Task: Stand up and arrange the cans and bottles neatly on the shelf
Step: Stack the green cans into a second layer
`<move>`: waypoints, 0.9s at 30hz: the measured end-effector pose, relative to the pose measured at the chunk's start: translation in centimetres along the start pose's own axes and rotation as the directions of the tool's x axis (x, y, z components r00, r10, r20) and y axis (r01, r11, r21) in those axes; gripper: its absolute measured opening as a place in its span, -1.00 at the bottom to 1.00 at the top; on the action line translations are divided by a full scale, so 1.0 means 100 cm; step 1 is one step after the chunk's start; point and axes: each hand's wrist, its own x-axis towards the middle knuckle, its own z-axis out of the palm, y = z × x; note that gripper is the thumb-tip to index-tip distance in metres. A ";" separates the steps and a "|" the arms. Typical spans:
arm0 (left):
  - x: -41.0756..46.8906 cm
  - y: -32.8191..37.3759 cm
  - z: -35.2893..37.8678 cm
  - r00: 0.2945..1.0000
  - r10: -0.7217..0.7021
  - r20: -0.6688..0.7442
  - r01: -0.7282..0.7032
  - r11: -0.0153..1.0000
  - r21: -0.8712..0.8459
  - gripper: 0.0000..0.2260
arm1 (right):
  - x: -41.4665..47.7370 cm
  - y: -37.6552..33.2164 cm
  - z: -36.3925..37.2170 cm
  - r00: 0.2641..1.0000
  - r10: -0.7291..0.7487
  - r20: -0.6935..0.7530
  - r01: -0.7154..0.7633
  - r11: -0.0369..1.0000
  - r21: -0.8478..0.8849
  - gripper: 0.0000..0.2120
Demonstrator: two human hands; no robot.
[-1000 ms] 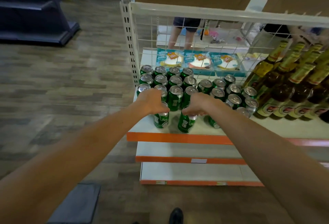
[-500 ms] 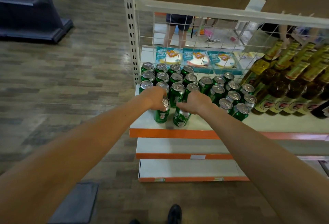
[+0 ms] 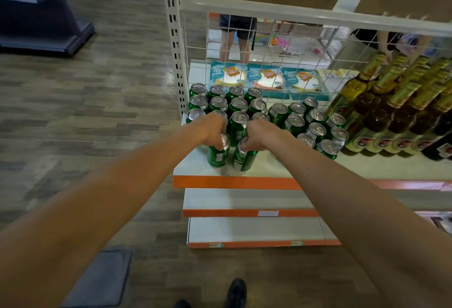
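- Left hand (image 3: 211, 130): fingers curled over the top of a green can (image 3: 218, 155), gripping it from above; this can stands upright near the front edge of the top shelf (image 3: 195, 166).
- Right hand (image 3: 256, 135): fingers curled round the top of a second green can (image 3: 244, 158), just beside the first; this one appears slightly tilted.
- Behind both hands: block of upright cans (image 3: 238, 104) in rows at the shelf's left end.
- Further right: looser cluster of cans (image 3: 315, 126), all upright.
- Far right: rows of brown bottles (image 3: 381, 117), gold foil at the necks.
- Rear: wire grid panel (image 3: 293, 46), blue packets (image 3: 266, 79) lying behind it.
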 end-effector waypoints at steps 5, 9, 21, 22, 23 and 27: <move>0.003 -0.002 -0.006 0.998 0.052 0.026 -0.053 0.998 0.042 -0.47 | -0.002 0.003 -0.004 0.986 -0.156 0.063 0.163 0.978 -0.128 -0.54; 0.004 -0.006 -0.008 0.997 0.063 0.033 -0.065 0.996 0.063 -0.54 | -0.001 0.008 0.000 0.985 -0.168 0.036 0.171 0.981 -0.090 -0.43; 0.004 -0.020 0.001 0.998 0.061 -0.018 -0.061 0.998 -0.001 -0.49 | 0.005 0.012 0.005 0.993 -0.114 0.005 0.114 0.993 -0.020 -0.51; 0.004 -0.020 0.001 0.998 0.059 -0.019 -0.059 0.998 -0.006 -0.51 | 0.005 0.013 0.005 0.992 -0.123 0.007 0.123 0.992 -0.018 -0.46; 0.005 -0.021 0.001 0.998 0.057 -0.019 -0.057 0.998 -0.014 -0.53 | 0.007 0.015 0.006 0.992 -0.129 0.007 0.130 0.991 -0.016 -0.42; 0.005 -0.023 0.003 0.998 0.055 -0.023 -0.056 0.997 -0.046 -0.58 | 0.008 0.016 0.008 0.991 -0.133 0.001 0.133 0.991 -0.025 -0.40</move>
